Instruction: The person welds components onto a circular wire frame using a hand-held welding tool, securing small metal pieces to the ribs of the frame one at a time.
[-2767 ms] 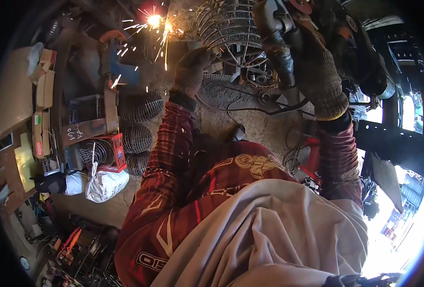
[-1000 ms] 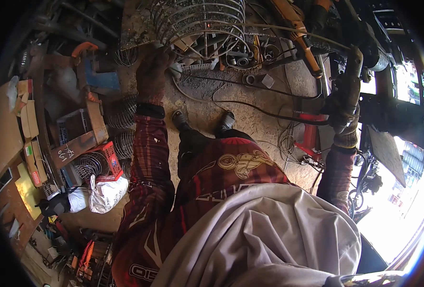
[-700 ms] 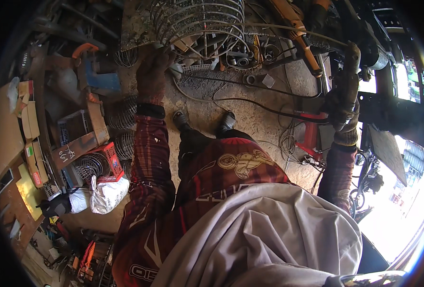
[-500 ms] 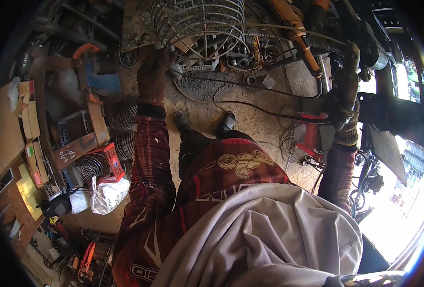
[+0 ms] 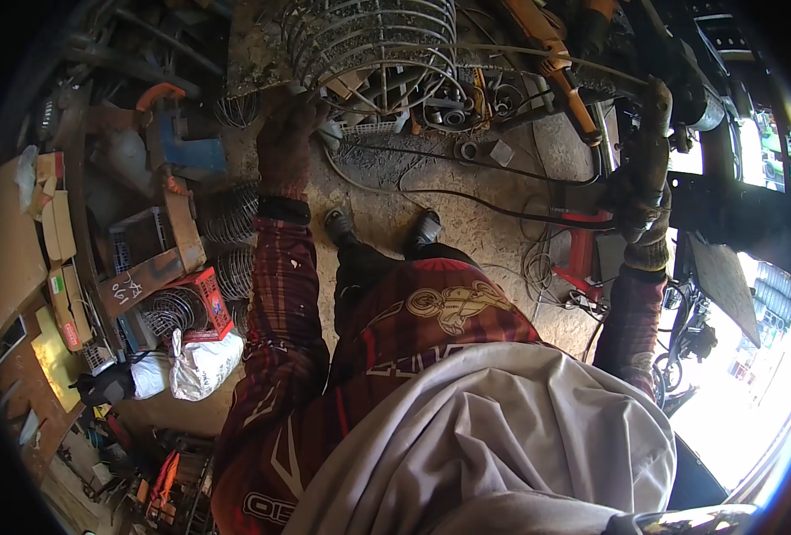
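Observation:
A coil of thick bare metal wire (image 5: 382, 61) lies on the bench at the top of the view, its rings spread apart. My left hand (image 5: 287, 129), dark with a dark cuff, is closed at the coil's near left edge; its fingertips are partly lost in shadow. From the coil a single length of wire (image 5: 538, 49) runs right toward a thick upright metal lever (image 5: 656, 111). Around the lower part of that lever wraps my right hand (image 5: 642, 209), in a dirty knitted glove.
An orange-handled power tool (image 5: 560, 76) lies right of the coil. Black cable (image 5: 494, 203) crosses in front of my feet. A red stand (image 5: 578, 254) is by my right arm. More wire coils (image 5: 226, 218), a red crate (image 5: 210, 301) and a white sack (image 5: 201, 364) stand left.

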A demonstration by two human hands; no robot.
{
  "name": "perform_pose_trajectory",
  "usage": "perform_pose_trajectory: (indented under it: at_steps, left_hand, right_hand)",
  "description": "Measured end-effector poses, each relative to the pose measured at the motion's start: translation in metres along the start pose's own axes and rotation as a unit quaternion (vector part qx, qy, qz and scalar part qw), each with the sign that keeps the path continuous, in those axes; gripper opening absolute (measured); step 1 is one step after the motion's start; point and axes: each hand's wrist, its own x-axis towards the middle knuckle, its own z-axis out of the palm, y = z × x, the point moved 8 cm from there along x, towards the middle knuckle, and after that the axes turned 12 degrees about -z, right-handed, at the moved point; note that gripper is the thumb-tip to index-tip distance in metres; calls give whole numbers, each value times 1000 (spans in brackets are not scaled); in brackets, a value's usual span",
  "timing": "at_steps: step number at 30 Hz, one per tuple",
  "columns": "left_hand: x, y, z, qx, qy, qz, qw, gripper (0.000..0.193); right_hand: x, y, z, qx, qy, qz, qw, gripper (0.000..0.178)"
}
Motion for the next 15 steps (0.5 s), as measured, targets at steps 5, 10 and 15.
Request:
perform_pose_trajectory:
  at_steps: [5, 10, 15]
  left_hand:
    - [1, -2, -2, -8, 5, 4, 1000, 30]
    - [2, -2, -2, -13, -15, 20, 1000, 30]
    - [2, -6, -6, -9, -13, 8, 1000, 33]
  right_hand:
    - [0, 11, -2, 133, 18, 58, 989, 48]
    - [-2, 7, -11, 12, 58, 36, 998, 46]
    - [-1, 1, -6, -91, 34, -16, 995, 32]
